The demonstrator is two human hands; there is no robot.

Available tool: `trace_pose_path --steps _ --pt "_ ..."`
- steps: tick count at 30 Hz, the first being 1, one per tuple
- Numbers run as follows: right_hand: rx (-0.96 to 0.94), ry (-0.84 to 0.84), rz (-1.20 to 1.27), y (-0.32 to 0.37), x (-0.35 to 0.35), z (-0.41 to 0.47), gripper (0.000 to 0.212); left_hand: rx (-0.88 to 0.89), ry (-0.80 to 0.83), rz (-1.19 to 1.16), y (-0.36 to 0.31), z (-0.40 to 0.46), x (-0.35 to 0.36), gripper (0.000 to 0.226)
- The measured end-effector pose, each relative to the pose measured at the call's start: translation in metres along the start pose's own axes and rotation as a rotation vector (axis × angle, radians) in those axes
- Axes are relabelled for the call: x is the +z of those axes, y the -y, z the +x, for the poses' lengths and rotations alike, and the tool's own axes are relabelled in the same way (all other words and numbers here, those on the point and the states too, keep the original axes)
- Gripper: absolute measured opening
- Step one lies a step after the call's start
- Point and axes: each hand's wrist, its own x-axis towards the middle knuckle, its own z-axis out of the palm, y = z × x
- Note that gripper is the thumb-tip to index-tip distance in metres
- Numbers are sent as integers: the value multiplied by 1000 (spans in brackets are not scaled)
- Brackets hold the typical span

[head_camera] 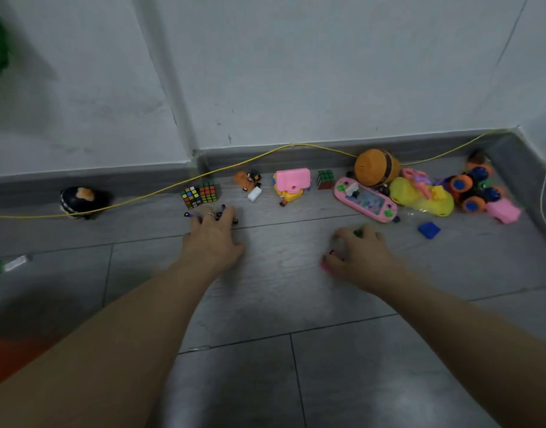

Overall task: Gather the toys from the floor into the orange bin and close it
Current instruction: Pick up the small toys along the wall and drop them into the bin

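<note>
left grip [211, 239] over purple toy [203, 215], cube [200, 194] just beyond

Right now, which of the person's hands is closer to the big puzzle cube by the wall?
The left. The left hand reaches just short of the big puzzle cube, its fingertips almost at it. The right hand is well off to the cube's right, curled over small pieces.

I see a grey tiled floor [296, 288] with a matt, faintly wood-grained finish. The pink handheld game console [365, 199] looks like glossy plastic, as does the black-edged puzzle cube [200, 194]. The white painted wall [265, 72] looks matt and scuffed.
</note>
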Motion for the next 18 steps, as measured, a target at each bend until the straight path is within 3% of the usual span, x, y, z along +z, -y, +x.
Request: trace_pose_path --steps 8,13,18 --pt "-156 -22 -16 32 24 -28 40 232 -7 41 -18 -13 0 14" --pt "-101 -36 151 40 33 -43 14 211 43 -28 -26 -23 -9 29" --pt "126 -9 490 36 6 -49 15 187 26 -77 -41 -34 -24 45"
